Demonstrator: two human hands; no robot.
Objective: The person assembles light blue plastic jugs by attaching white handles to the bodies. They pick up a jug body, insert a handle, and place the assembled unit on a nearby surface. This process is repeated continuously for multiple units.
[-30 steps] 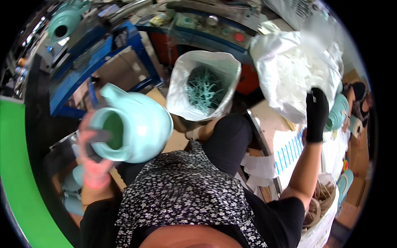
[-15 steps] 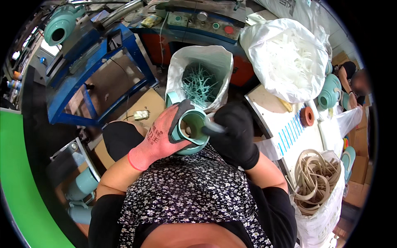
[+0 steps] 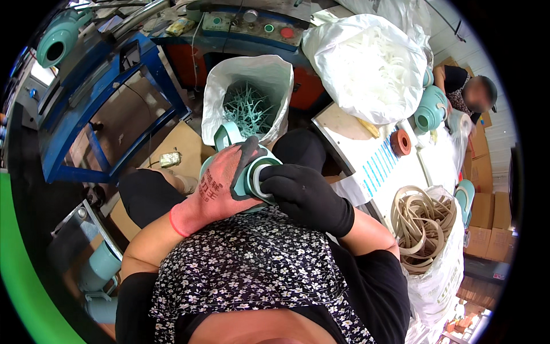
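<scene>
My left hand (image 3: pixel 215 186), in a pink glove with a grey palm, grips a turquoise plastic jug (image 3: pixel 228 133) around its open end. The jug's handle sticks out on the far side of the glove, and the mouth tilts toward my right hand. Black-gloved, my right hand (image 3: pixel 306 198) has its fingers curled at that mouth. They hold a pale white ring (image 3: pixel 257 181) against the opening. The right fingertips hide part of the ring, so I cannot tell how far in it sits.
A white sack (image 3: pixel 213 109) of green plastic offcuts stands ahead. To the right, a white table (image 3: pixel 338 129) bears a bag of white rings (image 3: pixel 378 69), a brown tape roll (image 3: pixel 400 142) and another turquoise jug (image 3: pixel 429 112). Beige strips (image 3: pixel 421 229) fill a nearer sack. A co-worker (image 3: pixel 458 86) is at far right.
The white ring, held off to the right of the jug before, is now at its mouth in my right hand. The jug has tilted toward that hand. The whole view has shifted rightward.
</scene>
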